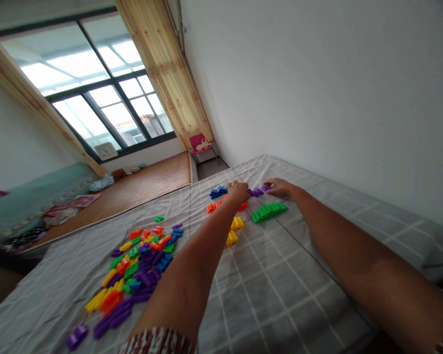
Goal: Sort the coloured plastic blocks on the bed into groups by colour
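At the far part of the cloth, my left hand has its fingers curled at the left end of a short row of purple plastic blocks. My right hand pinches a purple block at the row's right end. Blue blocks lie just left of my left hand. Nearer me are orange blocks, partly hidden by my left forearm, and yellow blocks. A row of green blocks lies below the purple ones.
A loose pile of mixed-colour blocks spreads left of my left forearm, with a stray purple block near the front. Grey checked cloth covers the surface. A white wall rises on the right; a pink chair stands beyond.
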The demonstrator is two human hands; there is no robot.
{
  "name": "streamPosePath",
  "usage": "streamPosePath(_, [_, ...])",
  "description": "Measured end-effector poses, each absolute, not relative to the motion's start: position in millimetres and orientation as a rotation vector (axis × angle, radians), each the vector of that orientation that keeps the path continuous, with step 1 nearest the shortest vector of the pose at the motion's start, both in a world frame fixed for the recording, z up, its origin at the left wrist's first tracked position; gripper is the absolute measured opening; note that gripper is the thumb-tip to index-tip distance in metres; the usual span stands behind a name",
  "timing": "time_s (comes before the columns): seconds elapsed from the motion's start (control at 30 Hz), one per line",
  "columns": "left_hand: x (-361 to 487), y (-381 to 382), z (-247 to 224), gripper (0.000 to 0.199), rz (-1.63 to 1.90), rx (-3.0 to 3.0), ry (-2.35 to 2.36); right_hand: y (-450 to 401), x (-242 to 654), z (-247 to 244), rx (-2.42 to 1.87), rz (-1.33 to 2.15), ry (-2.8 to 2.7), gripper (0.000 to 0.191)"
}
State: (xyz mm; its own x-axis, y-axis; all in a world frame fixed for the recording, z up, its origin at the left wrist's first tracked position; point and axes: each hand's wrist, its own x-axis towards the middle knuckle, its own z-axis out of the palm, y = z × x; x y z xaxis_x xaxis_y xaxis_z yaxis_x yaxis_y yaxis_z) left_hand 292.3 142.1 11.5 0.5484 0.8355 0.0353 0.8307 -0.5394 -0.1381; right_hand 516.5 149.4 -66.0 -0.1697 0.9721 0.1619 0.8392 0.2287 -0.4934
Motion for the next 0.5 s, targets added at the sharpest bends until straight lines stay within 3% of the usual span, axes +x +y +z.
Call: streamPosePath(0.5, [303.0, 160.7, 2.5, 0.032, 0.182, -2.641, -1.523, 155.2, 518.4, -72.2, -1.728, 0.379, -1.998, 0.047])
